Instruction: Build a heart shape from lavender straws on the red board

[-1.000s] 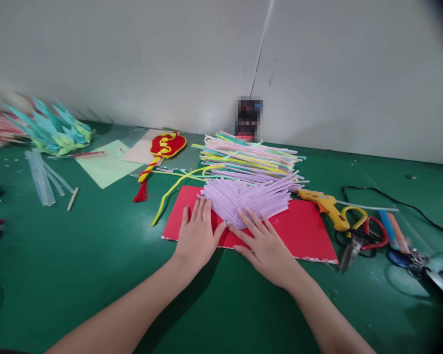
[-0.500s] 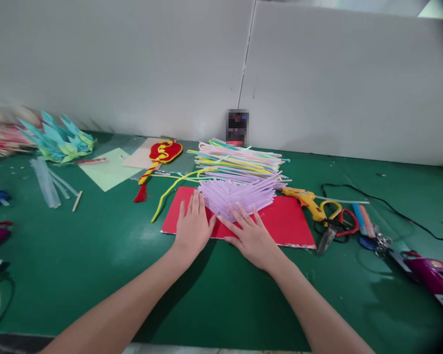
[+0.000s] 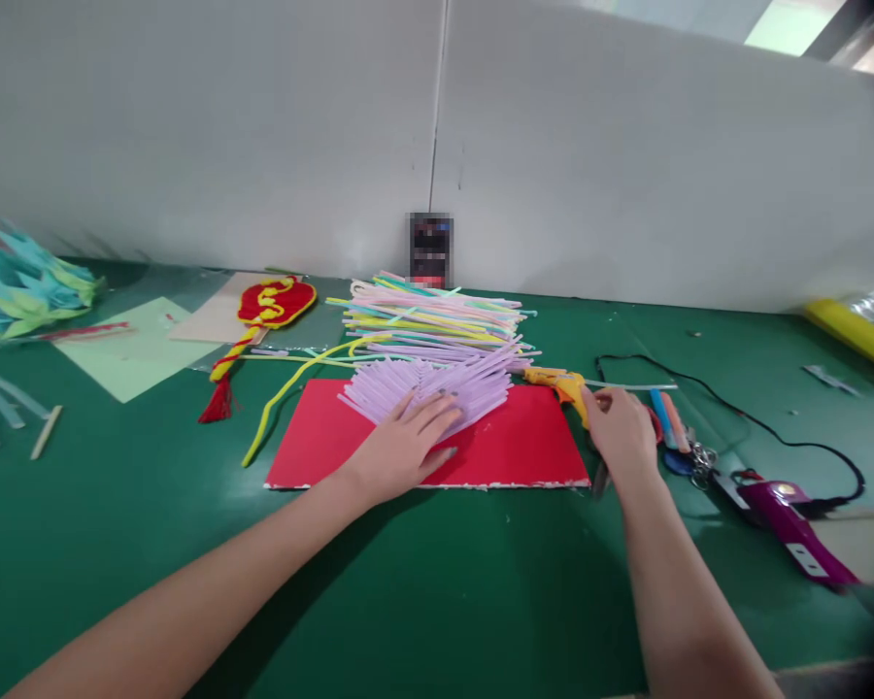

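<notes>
**Left hand flat on the lilac chenille-stem chevron, right hand down by the glue gun**

Here we are at the green worktop (image 3: 437, 592), and our left hand (image 3: 412, 437) lies palm down, fingers slightly spread, across the lower part of the chevron (image 3: 477, 383). That lilac piece rests on the red board (image 3: 531, 447), its stems reaching past the board's back edge towards the bundle of chenille stems (image 3: 433, 320).

Over to our right hand (image 3: 619, 422)! Fingers curled, thumb and forefinger close together, right beside the handle of the yellow glue gun (image 3: 562, 385) at the board's back right corner. Scissors (image 3: 601, 478) show partly beneath that hand; we cannot tell what, if anything, it pinches.

Just right of it, we have blue and orange sticks (image 3: 659, 413) and a bunch of keys (image 3: 701, 461). Out left, a bent yellow stem (image 3: 268, 413) sits beside the board's left edge, and a red tasselled fan ornament (image 3: 281, 303) lies towards the worktop's back edge, near a pale green sheet (image 3: 120, 364).
</notes>
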Available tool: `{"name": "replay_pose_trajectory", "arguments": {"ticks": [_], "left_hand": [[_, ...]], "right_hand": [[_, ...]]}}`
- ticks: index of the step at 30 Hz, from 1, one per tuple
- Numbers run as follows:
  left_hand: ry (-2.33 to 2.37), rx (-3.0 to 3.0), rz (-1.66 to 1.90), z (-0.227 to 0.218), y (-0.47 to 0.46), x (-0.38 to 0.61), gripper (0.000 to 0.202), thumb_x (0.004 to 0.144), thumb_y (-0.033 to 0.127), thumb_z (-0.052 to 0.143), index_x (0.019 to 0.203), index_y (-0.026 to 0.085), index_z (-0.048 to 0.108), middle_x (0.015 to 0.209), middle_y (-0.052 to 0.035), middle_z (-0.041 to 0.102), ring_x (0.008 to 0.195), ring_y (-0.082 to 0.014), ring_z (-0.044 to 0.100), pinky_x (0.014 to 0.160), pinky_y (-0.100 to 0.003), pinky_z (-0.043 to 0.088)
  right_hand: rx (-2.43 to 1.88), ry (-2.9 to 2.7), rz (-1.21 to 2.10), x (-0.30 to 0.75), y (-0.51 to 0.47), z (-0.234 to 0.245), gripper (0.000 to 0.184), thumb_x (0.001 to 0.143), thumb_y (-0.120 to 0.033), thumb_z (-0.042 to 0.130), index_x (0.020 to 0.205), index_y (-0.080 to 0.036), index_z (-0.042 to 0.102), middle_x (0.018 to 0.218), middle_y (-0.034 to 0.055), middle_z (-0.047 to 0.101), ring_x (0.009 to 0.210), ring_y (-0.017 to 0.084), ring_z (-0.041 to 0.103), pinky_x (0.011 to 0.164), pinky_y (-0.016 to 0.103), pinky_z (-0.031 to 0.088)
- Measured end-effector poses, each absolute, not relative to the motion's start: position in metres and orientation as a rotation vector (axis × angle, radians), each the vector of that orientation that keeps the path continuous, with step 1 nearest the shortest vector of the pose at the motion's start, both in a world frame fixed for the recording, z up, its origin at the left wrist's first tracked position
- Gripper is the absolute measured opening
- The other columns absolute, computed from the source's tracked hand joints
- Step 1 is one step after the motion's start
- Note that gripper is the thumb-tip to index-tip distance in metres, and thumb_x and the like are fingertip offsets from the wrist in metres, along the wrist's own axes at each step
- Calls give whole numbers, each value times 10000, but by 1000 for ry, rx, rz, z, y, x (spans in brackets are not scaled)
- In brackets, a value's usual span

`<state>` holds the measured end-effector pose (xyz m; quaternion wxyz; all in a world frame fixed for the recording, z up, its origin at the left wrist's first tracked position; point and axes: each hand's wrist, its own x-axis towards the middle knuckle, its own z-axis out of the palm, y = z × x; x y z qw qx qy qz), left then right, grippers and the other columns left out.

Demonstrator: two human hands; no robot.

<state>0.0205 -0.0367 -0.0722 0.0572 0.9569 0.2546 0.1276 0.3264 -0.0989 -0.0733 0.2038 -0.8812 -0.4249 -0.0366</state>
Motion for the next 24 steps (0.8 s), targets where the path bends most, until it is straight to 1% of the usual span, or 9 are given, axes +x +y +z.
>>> {"name": "replay_pose_trajectory", "arguments": {"ticks": [2, 5, 8, 13, 16, 18, 21, 22, 24], "left_hand": [[759, 2880, 361, -77, -39, 19, 469, 957, 376, 331, 1378, 174, 380, 1464, -65, 383, 1370, -172, 292, 1152, -375, 160], [775, 2843, 347, -78, -39, 19, 511, 949, 440, 330, 1376, 163, 383, 1470, -76, 370, 1373, -180, 286, 1149, -385, 168], [766, 2797, 331, -76, -37, 19, 487, 947, 457, 324, 1334, 188, 447, 1441, -76, 415, 1352, -183, 328, 1145, -398, 180], [760, 2730, 328, -75, -35, 19, 465, 933, 453, 366, 1299, 193, 483, 1403, -84, 460, 1327, -188, 367, 1141, -403, 196], [754, 2711, 333, -77, -34, 19, 434, 926, 415, 398, 1293, 200, 482, 1400, -74, 463, 1325, -183, 368, 1144, -405, 197], [749, 2692, 351, -77, -34, 19, 426, 918, 399, 420, 1293, 205, 475, 1402, -66, 461, 1325, -177, 369, 1148, -404, 196], [732, 2638, 435, -77, -33, 16, 415, 909, 352, 447, 1295, 200, 452, 1408, -64, 452, 1331, -163, 359, 1158, -401, 182], [734, 2609, 475, -76, -33, 15, 388, 908, 314, 445, 1279, 199, 457, 1405, -64, 455, 1328, -156, 361, 1161, -403, 176], [770, 2530, 559, -74, -33, 12, 309, 896, 223, 427, 1197, 201, 496, 1373, -59, 488, 1305, -146, 395, 1163, -419, 175]], "right_hand": [[-2589, -1172, 66, 328, -98, -75, 520, 888, -537, 312, 923, -144, 650, 887, 168, 657, 872, 301, 601, 730, 411, 444], [-2681, -1228, 63, 323, -96, -76, 585, 876, -594, 304, 1022, -139, 640, 912, 191, 661, 939, 334, 595, 707, 408, 441], [-2685, -1239, 0, 322, -95, -80, 546, 890, -553, 321, 1045, -122, 618, 916, 190, 661, 964, 333, 591, 714, 394, 437], [-2543, -1050, 13, 334, -100, -86, 439, 901, -468, 340, 1065, -124, 559, 908, 168, 669, 858, 291, 621, 680, 358, 421], [-2384, -902, -33, 338, -105, -81, 431, 894, -481, 343, 1041, -132, 547, 827, 135, 680, 789, 275, 624, 672, 353, 416], [-2279, -849, -111, 336, -107, -74, 437, 900, -480, 338, 1071, -125, 528, 800, 120, 682, 776, 260, 629, 693, 353, 421], [-2148, -891, -225, 324, -109, -62, 427, 910, -436, 360, 1189, -130, 464, 840, 116, 687, 835, 247, 635, 746, 345, 426], [-2134, -912, -287, 319, -110, -58, 411, 914, -418, 352, 1189, -134, 463, 844, 121, 685, 862, 255, 630, 758, 352, 423], [-2144, -1000, -297, 306, -110, -50, 346, 917, -401, 327, 1058, -145, 511, 838, 137, 674, 906, 276, 619, 765, 362, 424]]}}
